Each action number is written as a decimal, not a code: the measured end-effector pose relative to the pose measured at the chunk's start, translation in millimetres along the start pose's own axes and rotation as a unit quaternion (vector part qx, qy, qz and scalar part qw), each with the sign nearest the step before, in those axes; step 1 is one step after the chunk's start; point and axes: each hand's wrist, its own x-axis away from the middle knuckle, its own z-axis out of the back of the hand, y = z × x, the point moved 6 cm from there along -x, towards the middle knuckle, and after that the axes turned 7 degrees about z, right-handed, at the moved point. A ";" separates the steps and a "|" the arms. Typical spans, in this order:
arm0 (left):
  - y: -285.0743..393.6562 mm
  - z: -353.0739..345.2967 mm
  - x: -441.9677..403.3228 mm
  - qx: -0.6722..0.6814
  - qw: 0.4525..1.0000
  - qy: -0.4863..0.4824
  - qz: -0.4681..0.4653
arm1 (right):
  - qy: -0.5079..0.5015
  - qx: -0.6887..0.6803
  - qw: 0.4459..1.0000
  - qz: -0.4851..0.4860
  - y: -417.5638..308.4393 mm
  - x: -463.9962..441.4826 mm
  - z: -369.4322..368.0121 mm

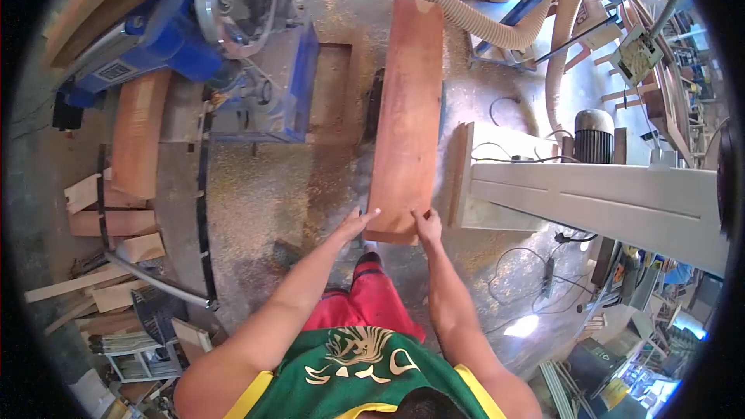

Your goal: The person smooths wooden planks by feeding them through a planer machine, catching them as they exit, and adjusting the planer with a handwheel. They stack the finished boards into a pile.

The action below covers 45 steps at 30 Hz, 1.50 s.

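Note:
A long, wide reddish-brown wooden board (406,116) stretches away from me down the middle of the head view. My left hand (355,223) grips its near left corner, with the thumb laid on the top face. At the near right corner, my right hand (427,226) is closed on the edge, thumb on top and fingers curled underneath. The undersides of both hands are hidden by the board. Something dark under the board shows partly along its sides; I cannot make out what it is.
A blue machine with a metal handwheel (237,4) stands at the upper left. To the right is a white machine (590,202) with a motor. A ribbed hose (466,19) curves past the board's far end. Cables (535,271) lie on the right floor; wood offcuts (116,223) lie left.

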 end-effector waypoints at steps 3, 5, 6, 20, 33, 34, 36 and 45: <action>-13.7 -39.2 -52.2 0.097 0.991 -0.027 -0.089 | -0.015 -0.026 0.999 0.026 -8.3 11.5 -3.8; -6.4 -9.9 -14.5 -0.006 0.998 0.040 -0.047 | -0.040 0.049 0.998 0.015 -18.6 21.9 -8.4; -10.6 6.9 -2.8 -0.036 0.995 0.082 -0.049 | -0.042 0.047 0.998 0.018 -24.6 29.0 -12.2; -49.8 183.3 324.0 -0.144 0.974 0.174 -0.017 | -0.227 -0.563 0.791 -0.072 -150.2 -57.7 -75.9; -150.1 257.0 629.8 0.203 0.760 0.573 -0.229 | -0.368 -0.720 0.588 0.001 -254.2 265.5 -62.3; -170.7 261.3 625.4 0.205 0.760 0.567 -0.243 | -0.365 -0.713 0.598 0.009 -253.6 282.5 -64.0; -234.5 269.2 607.1 0.352 0.730 0.562 -0.164 | -0.349 -0.692 0.632 0.024 -242.5 302.3 -70.5; -475.4 352.8 571.6 0.515 0.654 0.550 -0.068 | -0.416 -0.476 0.774 0.033 -257.8 412.9 -179.0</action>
